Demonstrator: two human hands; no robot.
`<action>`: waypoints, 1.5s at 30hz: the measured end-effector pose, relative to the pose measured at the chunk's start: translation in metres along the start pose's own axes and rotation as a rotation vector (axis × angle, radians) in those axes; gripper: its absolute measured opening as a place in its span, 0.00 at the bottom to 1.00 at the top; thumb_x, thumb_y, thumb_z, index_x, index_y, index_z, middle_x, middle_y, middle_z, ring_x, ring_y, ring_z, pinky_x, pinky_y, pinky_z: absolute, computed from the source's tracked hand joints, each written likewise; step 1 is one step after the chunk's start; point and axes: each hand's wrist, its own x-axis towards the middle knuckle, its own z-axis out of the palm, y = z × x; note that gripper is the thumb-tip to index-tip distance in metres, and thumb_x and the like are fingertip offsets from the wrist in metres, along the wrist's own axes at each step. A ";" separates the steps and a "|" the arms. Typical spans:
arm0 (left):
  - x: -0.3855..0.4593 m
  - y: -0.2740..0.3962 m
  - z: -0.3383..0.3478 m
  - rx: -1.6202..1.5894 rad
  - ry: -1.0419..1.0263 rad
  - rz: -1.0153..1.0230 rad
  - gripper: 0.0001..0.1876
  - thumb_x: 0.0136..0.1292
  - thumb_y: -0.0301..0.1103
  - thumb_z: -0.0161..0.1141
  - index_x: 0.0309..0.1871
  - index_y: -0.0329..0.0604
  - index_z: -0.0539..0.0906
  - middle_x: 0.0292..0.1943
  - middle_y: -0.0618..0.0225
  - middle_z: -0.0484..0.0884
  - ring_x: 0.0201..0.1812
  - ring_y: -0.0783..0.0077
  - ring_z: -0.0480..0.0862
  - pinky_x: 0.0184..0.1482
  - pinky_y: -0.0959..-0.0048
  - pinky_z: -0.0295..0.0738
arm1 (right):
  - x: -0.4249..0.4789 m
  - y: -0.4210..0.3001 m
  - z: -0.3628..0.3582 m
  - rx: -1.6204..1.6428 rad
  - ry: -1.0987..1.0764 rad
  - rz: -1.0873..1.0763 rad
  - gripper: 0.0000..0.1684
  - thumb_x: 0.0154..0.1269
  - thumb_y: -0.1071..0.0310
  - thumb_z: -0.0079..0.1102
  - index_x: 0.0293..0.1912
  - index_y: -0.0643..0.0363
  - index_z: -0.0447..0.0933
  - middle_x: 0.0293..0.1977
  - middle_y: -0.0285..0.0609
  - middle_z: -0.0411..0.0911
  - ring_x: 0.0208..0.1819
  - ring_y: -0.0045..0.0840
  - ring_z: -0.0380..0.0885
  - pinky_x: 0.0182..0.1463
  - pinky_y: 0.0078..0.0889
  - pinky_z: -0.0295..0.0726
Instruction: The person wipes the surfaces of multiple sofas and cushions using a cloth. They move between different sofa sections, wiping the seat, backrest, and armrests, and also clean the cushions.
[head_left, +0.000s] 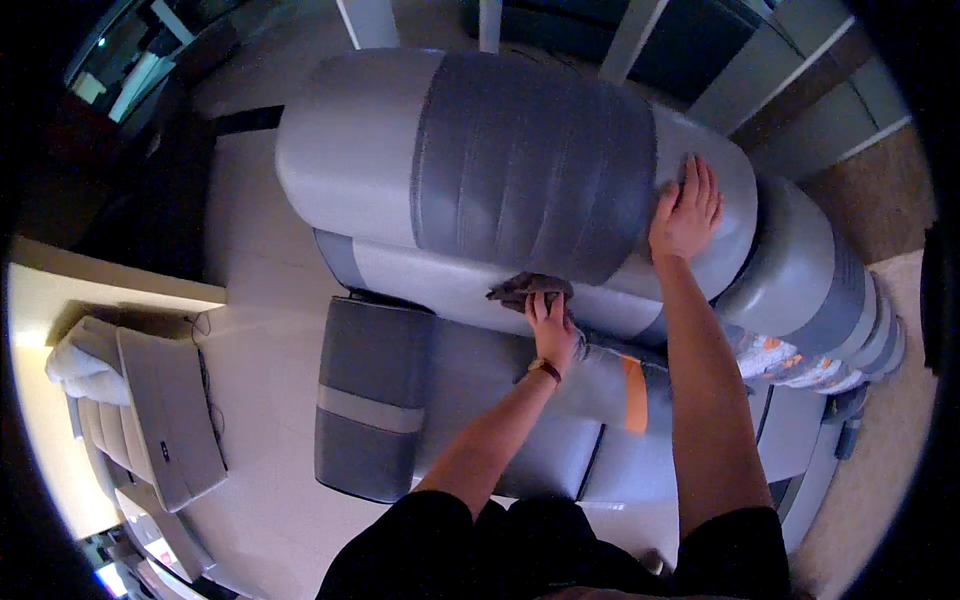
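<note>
My left hand (553, 330), with a band at its wrist, presses a dark brown cloth (531, 291) against the lower light-grey strip of a sofa back cushion (532, 157). The cushion has a stitched dark-grey panel between lighter leather-like ends. Spread on its right-hand light end lies my right hand (686, 217), palm down and holding nothing. Below the cloth a grey cover with an orange stripe (634, 394) lies over the seat, partly hidden by my left forearm. The grey sofa seat (469, 375) is in front of my body.
A dark-grey armrest (369, 397) with a lighter band closes the sofa's left end. More back cushions (795, 255) and a patterned orange-and-white fabric (780, 352) are at the right. Pale railing posts (634, 37) stand behind. Across the tiled floor (262, 360) is a bed (165, 412).
</note>
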 end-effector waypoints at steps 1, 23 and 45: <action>-0.003 -0.004 -0.004 -0.061 -0.016 0.028 0.27 0.56 0.25 0.56 0.62 0.41 0.72 0.67 0.44 0.57 0.67 0.39 0.58 0.69 0.50 0.53 | -0.001 0.001 -0.001 -0.002 0.002 0.008 0.28 0.68 0.54 0.41 0.64 0.50 0.66 0.65 0.36 0.66 0.68 0.32 0.61 0.72 0.45 0.49; -0.007 0.056 0.071 0.345 0.167 -0.018 0.23 0.59 0.27 0.55 0.58 0.33 0.65 0.56 0.35 0.62 0.58 0.32 0.63 0.62 0.46 0.60 | -0.042 0.029 -0.032 0.722 0.071 -0.094 0.26 0.59 0.63 0.53 0.58 0.58 0.70 0.60 0.47 0.70 0.64 0.42 0.64 0.67 0.50 0.59; -0.143 0.108 0.116 0.595 -0.561 0.652 0.25 0.57 0.29 0.53 0.61 0.50 0.75 0.60 0.56 0.72 0.62 0.51 0.69 0.63 0.56 0.66 | -0.377 0.266 -0.169 0.114 -0.706 0.212 0.32 0.67 0.58 0.48 0.68 0.54 0.59 0.70 0.36 0.58 0.72 0.32 0.53 0.73 0.54 0.47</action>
